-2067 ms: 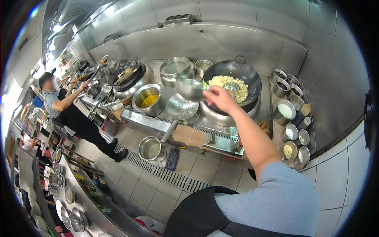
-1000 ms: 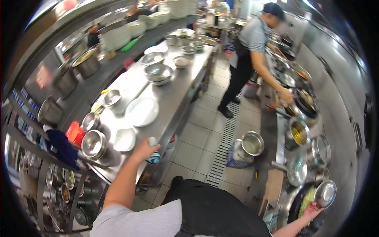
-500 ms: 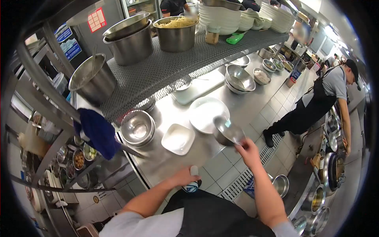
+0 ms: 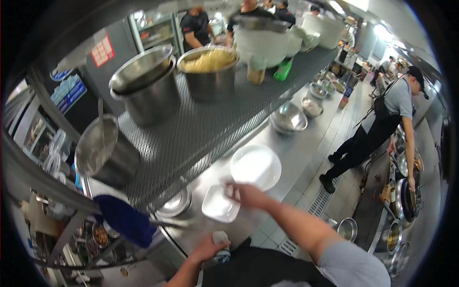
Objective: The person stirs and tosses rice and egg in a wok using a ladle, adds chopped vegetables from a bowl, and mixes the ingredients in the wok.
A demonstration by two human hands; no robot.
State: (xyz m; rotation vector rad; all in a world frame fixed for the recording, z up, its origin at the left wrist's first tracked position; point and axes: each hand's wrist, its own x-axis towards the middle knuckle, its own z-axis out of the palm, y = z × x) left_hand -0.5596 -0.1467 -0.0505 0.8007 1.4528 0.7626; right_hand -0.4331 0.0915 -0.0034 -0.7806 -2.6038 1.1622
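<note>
My left hand [image 4: 208,249] is closed low at the counter's front edge, around a pale bundle [image 4: 221,237] that looks like a cloth. Over the right side of a square white dish [image 4: 217,210] is my right hand [image 4: 246,195], smeared by motion; whether its fingers hold anything does not show. A round white plate [image 4: 256,167] lies just beyond that hand. Left of the dish sit metal bowls [image 4: 176,203], partly covered by the shelf edge.
The mesh shelf [image 4: 205,129] overhangs the counter, bearing steel pots [image 4: 148,98], a pot of pale strips [image 4: 210,71] and stacked white bowls [image 4: 260,45]. A blue cloth [image 4: 124,220] hangs at left. A co-worker [image 4: 382,115] stands at the stoves on the right.
My right hand has moved left from beyond the plate to the square dish. The metal bowl it held no longer shows in it. My view has shifted, and the shelf looms larger.
</note>
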